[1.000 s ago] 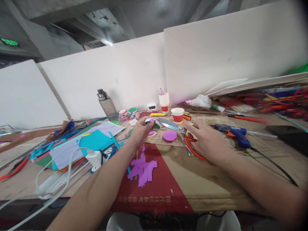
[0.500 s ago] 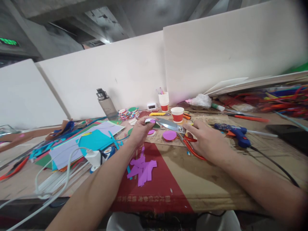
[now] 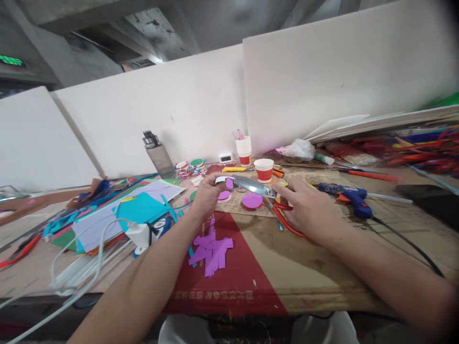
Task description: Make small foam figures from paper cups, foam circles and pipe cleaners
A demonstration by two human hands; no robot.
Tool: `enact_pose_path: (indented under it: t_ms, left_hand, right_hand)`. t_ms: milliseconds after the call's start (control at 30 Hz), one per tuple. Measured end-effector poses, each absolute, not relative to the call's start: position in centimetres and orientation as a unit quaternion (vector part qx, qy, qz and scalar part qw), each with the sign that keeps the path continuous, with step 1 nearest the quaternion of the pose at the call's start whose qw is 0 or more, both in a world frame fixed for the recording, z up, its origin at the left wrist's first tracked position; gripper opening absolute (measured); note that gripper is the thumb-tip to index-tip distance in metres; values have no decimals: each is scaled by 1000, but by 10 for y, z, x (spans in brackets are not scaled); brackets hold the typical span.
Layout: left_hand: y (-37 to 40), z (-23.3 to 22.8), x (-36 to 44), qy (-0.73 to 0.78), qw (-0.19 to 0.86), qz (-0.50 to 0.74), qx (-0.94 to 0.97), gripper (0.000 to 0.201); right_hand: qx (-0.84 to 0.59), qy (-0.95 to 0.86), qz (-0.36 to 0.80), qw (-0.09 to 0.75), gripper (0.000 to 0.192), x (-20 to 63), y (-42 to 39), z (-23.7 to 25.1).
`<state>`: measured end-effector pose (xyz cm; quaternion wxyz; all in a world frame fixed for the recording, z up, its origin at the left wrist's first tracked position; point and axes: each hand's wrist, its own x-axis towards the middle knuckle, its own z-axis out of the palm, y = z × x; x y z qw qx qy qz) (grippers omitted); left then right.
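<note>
My left hand (image 3: 207, 195) pinches a curved white strip (image 3: 221, 179), perhaps cut from a paper cup, with a small purple paper piece (image 3: 229, 183) at its right end. Scissors (image 3: 255, 186) with red handles are in my right hand (image 3: 309, 205), its fingers around the grips. Their blades point left, with the tips at the strip beside my left fingers. Below the blades lie a purple-topped disc (image 3: 252, 201) and a second purple-topped disc (image 3: 224, 196), partly behind my left hand. Purple paper strips (image 3: 214, 252) are heaped on the red part of the cardboard.
A red-and-white paper cup (image 3: 264, 171) stands behind the scissors. The blue glue gun (image 3: 358, 203) lies right, its cord running frontward. Coloured paper sheets (image 3: 138, 212) and a white charger with cable (image 3: 140, 235) are left. A bottle (image 3: 158, 155) stands by the white board.
The purple paper piece at the strip's end now hangs lower and shows more of its face below the scissor tips. Both hands have stayed almost in place.
</note>
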<state>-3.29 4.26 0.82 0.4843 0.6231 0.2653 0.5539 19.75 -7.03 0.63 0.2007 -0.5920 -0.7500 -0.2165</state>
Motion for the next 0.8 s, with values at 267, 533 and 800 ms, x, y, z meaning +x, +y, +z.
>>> enact_pose_path:
  t_ms: [267,533,800]
  left_hand:
    - [43,9,-33,271,444,583,624,21]
    - [45,4,-32,271,455,580,618,24]
    - [44,7,-33,281,436,582,626,22]
  right_hand:
    - [-598,-752,-185,206,43,195,-70,5]
    - [-594,-743,-222,214,44,196,-69,4]
    - [-606,-742,-205,203,45,196,-69,5]
